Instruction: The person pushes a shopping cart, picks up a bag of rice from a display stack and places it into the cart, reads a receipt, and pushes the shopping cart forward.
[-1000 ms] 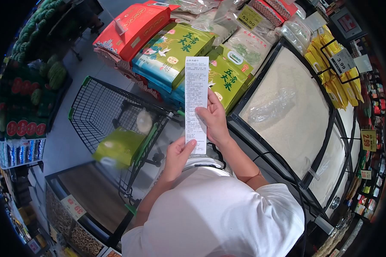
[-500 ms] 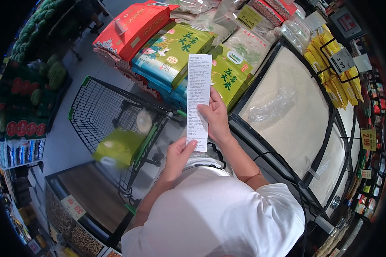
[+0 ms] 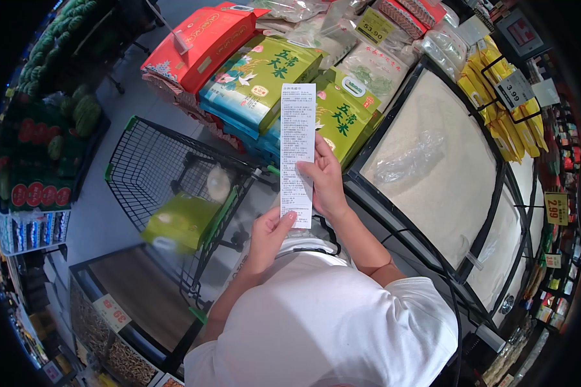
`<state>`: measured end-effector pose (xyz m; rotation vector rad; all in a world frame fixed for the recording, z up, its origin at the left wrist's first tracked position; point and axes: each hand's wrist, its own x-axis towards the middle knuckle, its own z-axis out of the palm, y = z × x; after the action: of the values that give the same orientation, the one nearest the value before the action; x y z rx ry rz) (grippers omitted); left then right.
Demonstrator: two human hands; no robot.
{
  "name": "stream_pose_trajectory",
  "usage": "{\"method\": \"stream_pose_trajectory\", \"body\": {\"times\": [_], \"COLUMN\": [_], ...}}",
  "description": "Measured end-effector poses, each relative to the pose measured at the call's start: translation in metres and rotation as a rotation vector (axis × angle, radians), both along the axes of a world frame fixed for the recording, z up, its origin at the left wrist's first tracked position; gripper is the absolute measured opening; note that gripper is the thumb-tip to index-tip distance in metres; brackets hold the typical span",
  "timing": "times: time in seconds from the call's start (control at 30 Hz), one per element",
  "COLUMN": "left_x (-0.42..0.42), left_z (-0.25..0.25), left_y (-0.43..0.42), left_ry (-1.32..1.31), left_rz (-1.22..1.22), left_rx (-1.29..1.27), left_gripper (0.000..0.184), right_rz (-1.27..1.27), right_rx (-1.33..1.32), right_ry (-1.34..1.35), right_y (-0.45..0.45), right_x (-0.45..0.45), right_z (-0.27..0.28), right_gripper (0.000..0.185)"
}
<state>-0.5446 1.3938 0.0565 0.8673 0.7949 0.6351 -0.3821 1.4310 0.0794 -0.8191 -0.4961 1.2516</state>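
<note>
A long white printed receipt (image 3: 297, 138) hangs upright in front of me, held in both hands. My left hand (image 3: 269, 235) pinches its bottom end, thumb on the front. Higher up, my right hand (image 3: 324, 177) grips the right edge, with the thumb across the print and the fingers behind. Beyond the paper are green rice bags (image 3: 261, 80) stacked on blue ones. Left of my hands stands a black wire shopping cart (image 3: 152, 151) with green trim. Inside it lie a green bag (image 3: 179, 222) and a pale item in clear plastic (image 3: 218, 183).
To my right is a black-framed bin of pale grain (image 3: 432, 161) with a crumpled plastic bag (image 3: 410, 158) on it. Red rice bags (image 3: 203, 45) top the stack ahead. Yellow packets (image 3: 497, 103) hang at the right. A dark-lidded bin (image 3: 135, 290) sits at lower left.
The receipt and both hands stay nearly still; the paper's top has shifted very slightly left. The view has turned a little, so the cart appears slightly further right.
</note>
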Motion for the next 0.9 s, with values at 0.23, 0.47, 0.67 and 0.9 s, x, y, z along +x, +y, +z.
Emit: {"method": "stream_pose_trajectory", "body": {"times": [0.23, 0.47, 0.67, 0.9], "left_x": [-0.001, 0.0003, -0.0015, -0.0026], "left_z": [0.0012, 0.002, 0.0051, 0.0015], "left_y": [-0.0003, -0.0015, -0.0006, -0.0006], "left_ry": [-0.001, 0.002, 0.017, 0.031], "left_rz": [-0.002, 0.01, -0.018, -0.019], "left_rx": [0.01, 0.006, -0.009, -0.008], "left_gripper": [0.027, 0.025, 0.025, 0.025], "right_rz": [-0.014, -0.014, -0.018, -0.027], "right_rx": [0.004, 0.009, 0.027, 0.016], "right_ry": [-0.014, -0.026, -0.041, -0.036], "right_y": [-0.0021, -0.0024, 0.0008, 0.0019], "right_x": [-0.004, -0.0049, -0.0021, -0.0029], "right_z": [-0.002, -0.0038, -0.0045, -0.0025], "right_gripper": [0.068, 0.067, 0.063, 0.063]}}
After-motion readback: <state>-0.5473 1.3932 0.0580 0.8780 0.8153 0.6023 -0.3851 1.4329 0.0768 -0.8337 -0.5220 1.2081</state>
